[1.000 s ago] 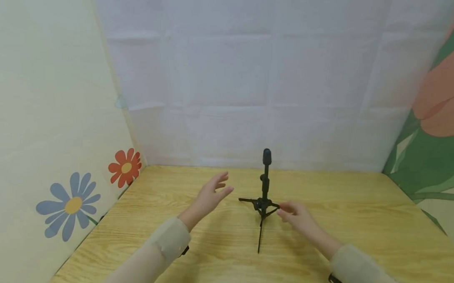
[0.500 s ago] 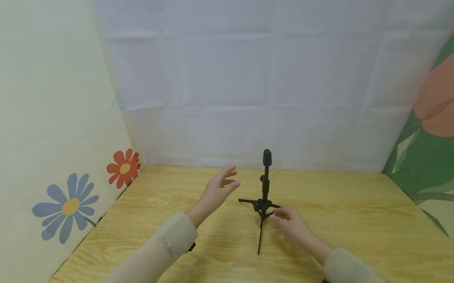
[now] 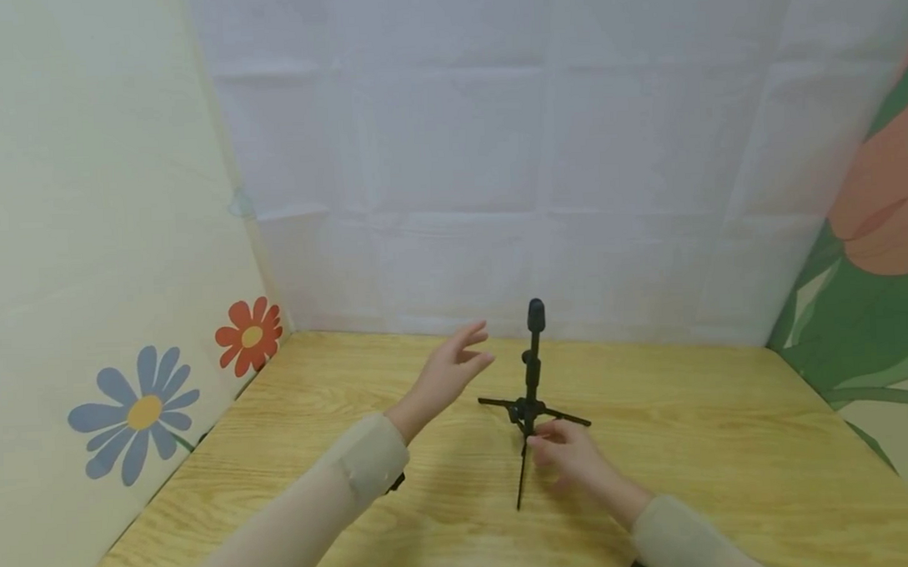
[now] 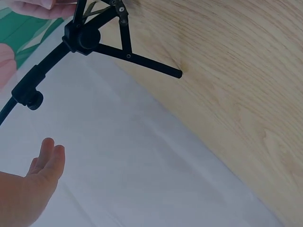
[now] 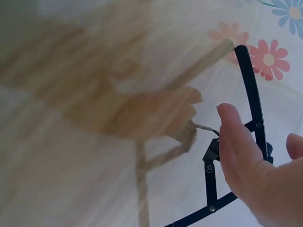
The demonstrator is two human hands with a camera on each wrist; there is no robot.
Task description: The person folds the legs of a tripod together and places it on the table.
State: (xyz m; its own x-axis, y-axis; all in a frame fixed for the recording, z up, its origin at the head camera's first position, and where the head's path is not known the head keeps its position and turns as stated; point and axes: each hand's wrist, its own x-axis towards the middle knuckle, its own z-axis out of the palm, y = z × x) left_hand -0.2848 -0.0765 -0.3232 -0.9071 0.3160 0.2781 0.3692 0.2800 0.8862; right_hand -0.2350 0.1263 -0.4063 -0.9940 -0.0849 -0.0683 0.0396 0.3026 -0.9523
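A small black tripod stand [image 3: 532, 372], like a tabletop microphone stand, is upright with its three legs spread and a rounded dark piece at the top. My right hand [image 3: 573, 459] is at the low hub, between the front leg and the right leg. In the right wrist view its fingers [image 5: 232, 137] lie fairly straight beside the hub, with the thumb apart; contact is hard to judge. My left hand [image 3: 445, 375] hovers left of the stand, fingers extended and holding nothing. A gap separates it from the pole [image 4: 33, 82] in the left wrist view.
The stand is on a wood-grain table [image 3: 692, 442]. Behind it hangs a creased white sheet [image 3: 449, 150]. A pale panel with printed flowers [image 3: 143, 411] borders the left side, and a green-and-pink floral panel [image 3: 875, 302] the right.
My right hand has moved left from the right leg toward the hub and front leg, leaving the right leg's end uncovered. My left hand has risen slightly and moved right, nearer the pole.
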